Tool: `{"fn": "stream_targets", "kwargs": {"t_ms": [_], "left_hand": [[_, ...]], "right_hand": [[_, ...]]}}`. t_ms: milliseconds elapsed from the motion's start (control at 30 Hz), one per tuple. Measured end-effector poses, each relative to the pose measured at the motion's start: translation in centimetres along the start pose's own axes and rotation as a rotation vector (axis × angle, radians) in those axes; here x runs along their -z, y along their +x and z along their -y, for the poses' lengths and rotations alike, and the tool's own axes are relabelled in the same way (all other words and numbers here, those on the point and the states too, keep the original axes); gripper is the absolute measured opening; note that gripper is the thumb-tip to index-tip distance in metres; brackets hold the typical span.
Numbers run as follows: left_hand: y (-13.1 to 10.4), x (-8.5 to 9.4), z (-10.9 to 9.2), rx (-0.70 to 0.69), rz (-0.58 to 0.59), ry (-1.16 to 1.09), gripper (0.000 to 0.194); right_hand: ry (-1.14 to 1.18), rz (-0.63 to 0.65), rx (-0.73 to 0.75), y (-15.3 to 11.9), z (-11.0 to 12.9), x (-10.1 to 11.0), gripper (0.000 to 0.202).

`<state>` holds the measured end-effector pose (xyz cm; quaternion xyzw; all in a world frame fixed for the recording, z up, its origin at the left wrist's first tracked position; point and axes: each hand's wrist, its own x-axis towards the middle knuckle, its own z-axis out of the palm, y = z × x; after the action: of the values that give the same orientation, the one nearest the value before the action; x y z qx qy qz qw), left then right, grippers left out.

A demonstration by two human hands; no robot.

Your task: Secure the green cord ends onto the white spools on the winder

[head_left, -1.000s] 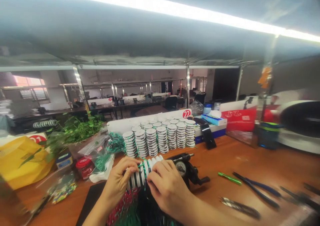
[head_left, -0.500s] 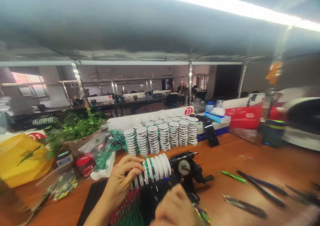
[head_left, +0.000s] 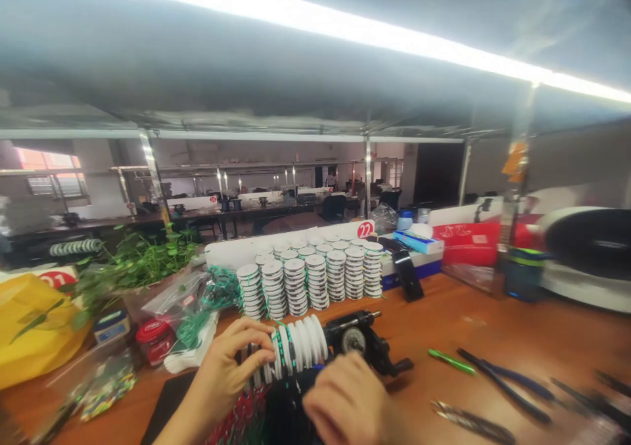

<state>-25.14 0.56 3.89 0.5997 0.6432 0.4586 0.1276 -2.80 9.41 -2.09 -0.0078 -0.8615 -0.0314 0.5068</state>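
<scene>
A row of white spools (head_left: 310, 340), some wound with green cord, lies on the shaft of a black hand-cranked winder (head_left: 379, 346) with a round dial. My left hand (head_left: 236, 356) is closed around the left end of this row, thumb in front and fingers over the top. In front of the winder is my right hand (head_left: 348, 392), slightly blurred, its fingers curled and pressed together. Whatever it may hold is hidden. Red and green strands (head_left: 241, 409) hang below the spools, beside a dark surface.
Behind the winder stand several stacks of white spools (head_left: 296, 287). A green pen (head_left: 451, 361), dark-handled pliers (head_left: 507, 382) and another blurred tool (head_left: 473, 422) lie right. At left are a red-lidded jar (head_left: 155, 340), a plant (head_left: 133, 261) and a yellow bag (head_left: 37, 323).
The view has shifted, so the bench sits lower and further left in the picture. My right hand has risen closer to the spools and dial. My left hand keeps its hold.
</scene>
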Motion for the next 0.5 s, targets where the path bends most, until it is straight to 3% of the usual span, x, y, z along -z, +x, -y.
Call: {"fn": "stream_targets", "kwargs": {"t_ms": [167,333,500], "left_hand": [[-0.1,0.1,0.5,-0.040,-0.013,0.022,0.015],[-0.6,-0.2,0.6,-0.070,-0.044,0.056,0.012],[-0.6,-0.5,0.3,-0.044,-0.076,0.028,0.015]], "right_hand": [[0.122,-0.014,-0.161,2.8,-2.3,-0.6,0.011],[0.076,-0.034,-0.133,3.0,-1.9,-1.8,0.014],[0.088,-0.008,-0.084,3.5,-2.1,-1.0,0.019]]}}
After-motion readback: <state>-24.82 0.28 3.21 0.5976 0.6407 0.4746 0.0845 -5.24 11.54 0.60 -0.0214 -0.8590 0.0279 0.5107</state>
